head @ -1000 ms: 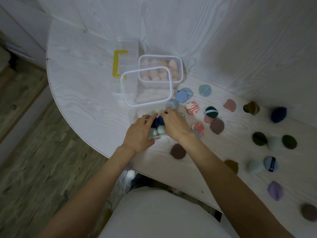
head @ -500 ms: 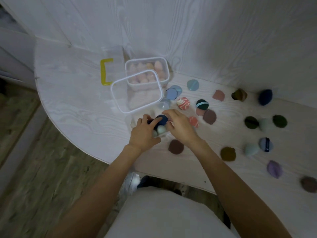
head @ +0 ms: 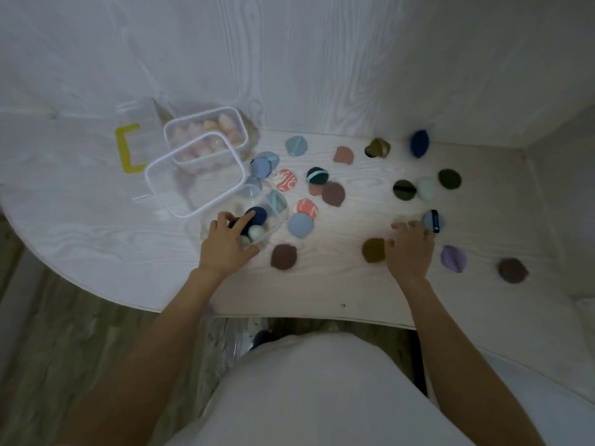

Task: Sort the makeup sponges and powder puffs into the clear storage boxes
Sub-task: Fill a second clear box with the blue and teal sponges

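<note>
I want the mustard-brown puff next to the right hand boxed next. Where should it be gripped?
The mustard-brown puff lies flat on the table, so likely pinch its rim from above: the right hand sits just to its right, and its near and left edges are free.

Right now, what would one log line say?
left hand: holding clear box | right hand: reaching over loose puffs, near mustard puff

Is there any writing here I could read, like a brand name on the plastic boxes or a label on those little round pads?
None can be read.
The clear boxes show no print.
The yellow handle is plain.
The blue puff by the right hand has a dark band; any print on it is too small and blurred to read.
The red and white puffs carry a swirl pattern, not letters.
</note>
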